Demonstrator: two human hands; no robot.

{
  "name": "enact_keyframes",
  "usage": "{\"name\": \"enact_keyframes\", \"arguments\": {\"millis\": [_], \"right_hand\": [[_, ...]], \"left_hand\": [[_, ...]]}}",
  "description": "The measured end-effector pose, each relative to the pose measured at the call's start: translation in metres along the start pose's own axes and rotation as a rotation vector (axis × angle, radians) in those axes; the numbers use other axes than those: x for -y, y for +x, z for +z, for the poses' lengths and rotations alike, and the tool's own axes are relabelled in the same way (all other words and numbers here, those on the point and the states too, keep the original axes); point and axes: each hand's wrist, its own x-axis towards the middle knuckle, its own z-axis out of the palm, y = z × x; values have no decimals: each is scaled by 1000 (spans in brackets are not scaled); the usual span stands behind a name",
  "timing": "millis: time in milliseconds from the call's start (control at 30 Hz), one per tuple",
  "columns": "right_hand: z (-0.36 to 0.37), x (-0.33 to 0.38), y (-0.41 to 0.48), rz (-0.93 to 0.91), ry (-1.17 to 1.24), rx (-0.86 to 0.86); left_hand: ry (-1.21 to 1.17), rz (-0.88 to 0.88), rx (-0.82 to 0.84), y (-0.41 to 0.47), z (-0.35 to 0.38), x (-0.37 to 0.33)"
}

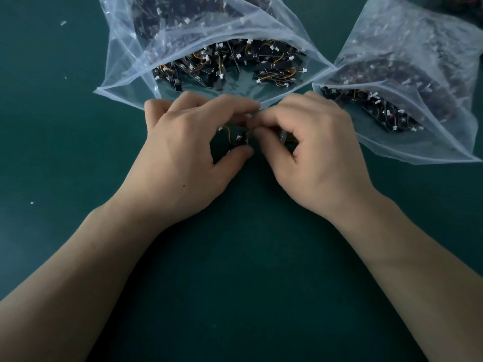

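Left hand (188, 158) is curled, thumb below and fingers above, pinching a small black board (239, 139) that sits right in the gap between both hands. Right hand (321, 158) is curled as well, with thumb and forefinger tips closed on that board's right edge. The board's yellow wire (228, 131) loops out under the left fingers. A second dark piece (283, 135) shows under the right hand's curled fingers (can't tell if it's gripped or just lying there). Fingertips of both hands meet, knuckles nearly touching. Just beyond the knuckles lies the lip of the centre bag (125, 74), mouth open toward the hands, with a heap of loose boards (271, 66) inside, well back from the lip. Beyond and outboard of the right hand is the right bag (418, 48), also open, its lower edge near that hand's knuckles. Under the hands and forearms is the green mat (248, 257), with bare room on the near side and outboard of the left hand. A few white scraps (63, 23) lie far out to the left.
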Motion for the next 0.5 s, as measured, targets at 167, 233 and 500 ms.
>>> {"name": "enact_keyframes", "arguments": {"millis": [167,233,500], "right_hand": [[1,1,0,-48,38,-94],[1,1,-1,-70,41,-110],[-2,0,0,-13,64,-49]], "left_hand": [[-153,-53,-106,2,-4,1],[-160,-69,-147,4,-7,2],[-4,74,-66,3,-8,6]]}}
